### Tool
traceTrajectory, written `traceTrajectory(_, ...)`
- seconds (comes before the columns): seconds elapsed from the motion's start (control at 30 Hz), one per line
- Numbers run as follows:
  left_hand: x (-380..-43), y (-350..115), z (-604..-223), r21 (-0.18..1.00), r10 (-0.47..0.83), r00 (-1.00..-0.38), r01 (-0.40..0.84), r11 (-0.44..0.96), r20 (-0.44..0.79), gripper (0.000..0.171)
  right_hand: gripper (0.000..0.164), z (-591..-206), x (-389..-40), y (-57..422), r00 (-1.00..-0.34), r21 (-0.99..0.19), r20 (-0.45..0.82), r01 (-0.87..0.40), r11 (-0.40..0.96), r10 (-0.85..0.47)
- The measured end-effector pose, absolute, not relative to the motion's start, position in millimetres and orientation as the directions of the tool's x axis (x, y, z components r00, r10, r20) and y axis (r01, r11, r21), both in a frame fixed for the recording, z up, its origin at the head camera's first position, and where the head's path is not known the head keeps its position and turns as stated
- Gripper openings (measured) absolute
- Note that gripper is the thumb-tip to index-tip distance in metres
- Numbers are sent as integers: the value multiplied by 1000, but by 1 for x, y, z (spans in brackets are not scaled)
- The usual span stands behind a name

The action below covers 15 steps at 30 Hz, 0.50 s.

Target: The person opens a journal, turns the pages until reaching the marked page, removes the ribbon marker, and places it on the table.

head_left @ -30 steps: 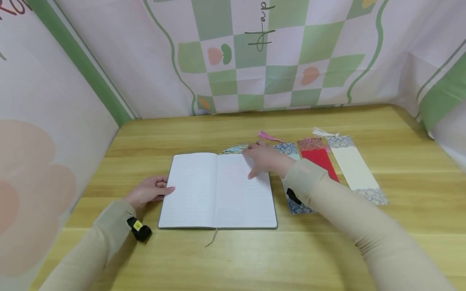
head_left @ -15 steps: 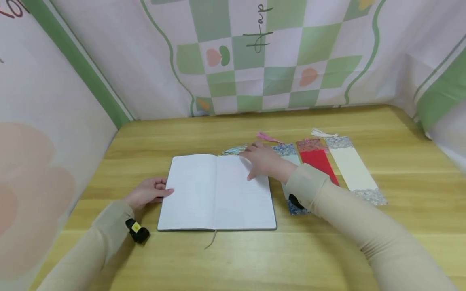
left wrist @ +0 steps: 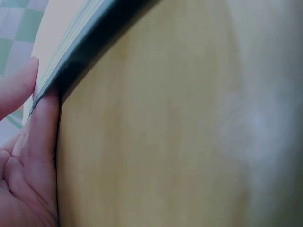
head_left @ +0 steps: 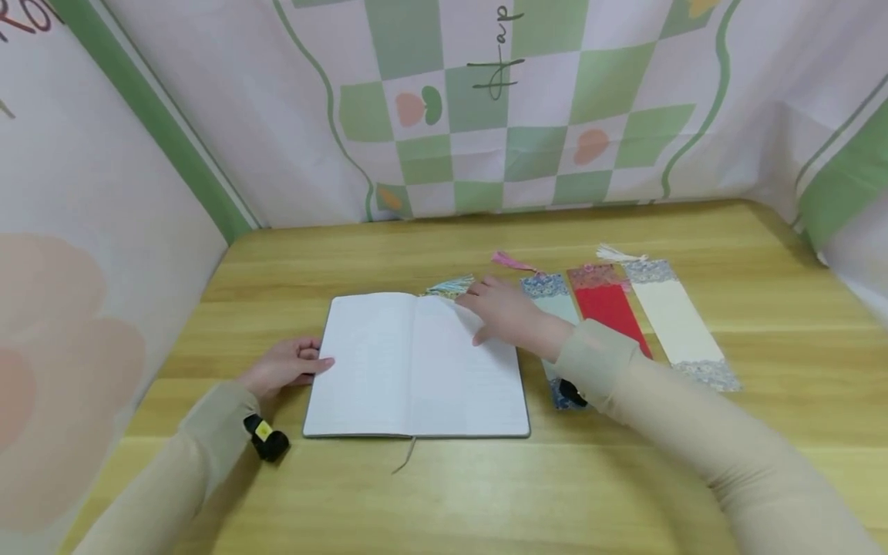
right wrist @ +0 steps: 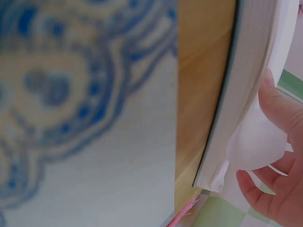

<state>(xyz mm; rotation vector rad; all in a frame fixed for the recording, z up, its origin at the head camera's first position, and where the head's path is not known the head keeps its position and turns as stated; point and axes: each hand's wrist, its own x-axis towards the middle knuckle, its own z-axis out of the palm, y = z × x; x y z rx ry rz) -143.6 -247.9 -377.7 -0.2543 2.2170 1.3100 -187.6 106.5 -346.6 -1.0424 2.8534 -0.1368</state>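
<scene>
An open notebook (head_left: pixel 361 370) with pale pages lies on the table. My left hand (head_left: pixel 280 366) grips its left edge, thumb on the page and fingers under the dark cover (left wrist: pixel 75 66), as the left wrist view shows. At the top right corner, my right hand (head_left: pixel 506 312) holds the right-hand page (right wrist: pixel 258 142), which bends up between thumb and fingers in the right wrist view. A light-blue-and-white tassel (head_left: pixel 449 285) sticks out beyond the notebook's top edge; what it hangs from is mostly hidden. A pale bookmark with blue patterned ends (head_left: pixel 544 285) lies partly beneath my right forearm.
Right of the notebook lie a red bookmark (head_left: pixel 612 312) and a cream bookmark (head_left: pixel 676 316) with a white tassel (head_left: pixel 620 253). A pink tassel (head_left: pixel 512 262) lies above the blue-patterned one. A thin ribbon (head_left: pixel 404 456) trails from the notebook's lower edge. Printed cloth (head_left: pixel 486 154) hangs behind the table.
My right hand has shifted slightly right and toward me, and the page's top corner bends up more. More of the light-blue tassel shows. The left hand has kept its place.
</scene>
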Motion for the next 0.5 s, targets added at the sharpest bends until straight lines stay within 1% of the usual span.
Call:
traceTrajectory(0.17, -144, -247, -377, 753, 117, -834, -415, 511, -539, 39, 58, -345, -181, 108, -741, -206, -44, -649, 732, -670)
traceTrajectory(0.33, -144, -247, -375, 769, 140, -838, -401, 497, -527, 33, 46, -341, -175, 109, -723, -233, -52, -662, 712, -689)
traceTrajectory(0.4, -144, -246, -375, 772, 143, -838, -400, 494, -526, 33, 43, -340, -172, 112, -714, -250, -55, -667, 702, -698)
traceTrajectory(0.5, -142, -248, -374, 762, 125, -834, -416, 497, -537, 38, 40, -341, -166, 116, -695, -301, -61, -672, 677, -717)
